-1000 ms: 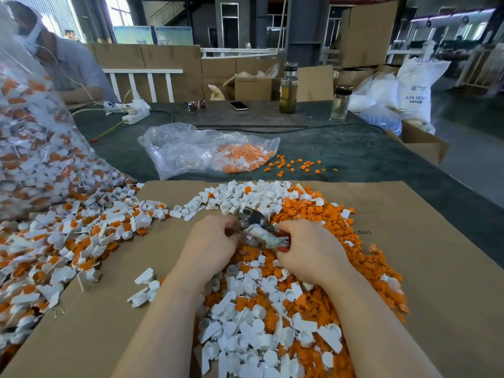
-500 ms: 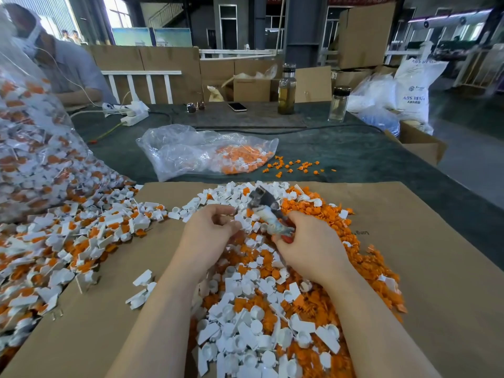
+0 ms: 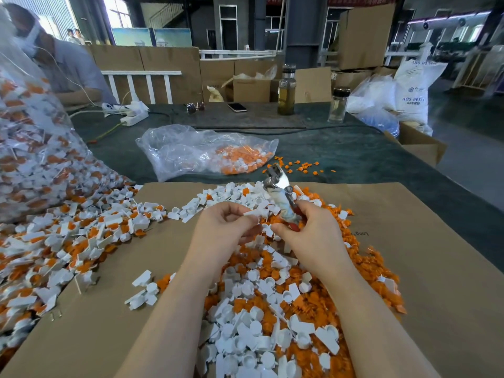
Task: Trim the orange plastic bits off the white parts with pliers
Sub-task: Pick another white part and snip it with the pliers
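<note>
My right hand grips the handles of the pliers, whose metal jaws point up and away from me. My left hand pinches a small white part between thumb and fingers, just left of the plier handles. Both hands hover over a heap of trimmed white parts and orange bits on a sheet of cardboard. A pile of white parts with orange still attached lies to the left.
A big clear bag of untrimmed parts stands at far left. A flatter clear bag with orange bits lies beyond the cardboard on the green table. Two bottles, a phone and a power strip sit at the back. Another person sits far left.
The pliers have swung up from lying low between my hands to pointing away, jaws raised. My hands have moved slightly apart, and my left hand now shows a white part pinched.
</note>
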Available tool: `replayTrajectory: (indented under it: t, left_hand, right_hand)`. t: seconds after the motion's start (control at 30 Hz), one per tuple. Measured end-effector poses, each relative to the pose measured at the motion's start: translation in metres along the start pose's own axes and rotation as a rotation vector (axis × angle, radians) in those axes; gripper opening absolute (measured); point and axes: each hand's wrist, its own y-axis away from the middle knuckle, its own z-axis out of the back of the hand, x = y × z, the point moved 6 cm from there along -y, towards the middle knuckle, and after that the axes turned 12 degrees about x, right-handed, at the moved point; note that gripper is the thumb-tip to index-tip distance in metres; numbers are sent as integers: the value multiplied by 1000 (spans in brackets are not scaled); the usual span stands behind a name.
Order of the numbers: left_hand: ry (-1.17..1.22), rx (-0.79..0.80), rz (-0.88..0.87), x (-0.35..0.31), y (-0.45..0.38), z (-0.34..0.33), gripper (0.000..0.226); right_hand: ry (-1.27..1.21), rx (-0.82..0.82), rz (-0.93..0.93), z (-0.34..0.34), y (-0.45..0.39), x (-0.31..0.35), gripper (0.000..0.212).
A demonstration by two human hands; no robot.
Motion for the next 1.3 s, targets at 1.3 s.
replayTrajectory:
  t: [1.3]
  left_hand:
    - [-125,-224,-146,-17,11,-16,14]
  right_hand:
    - [-52,-209,117,9,11,17,17]
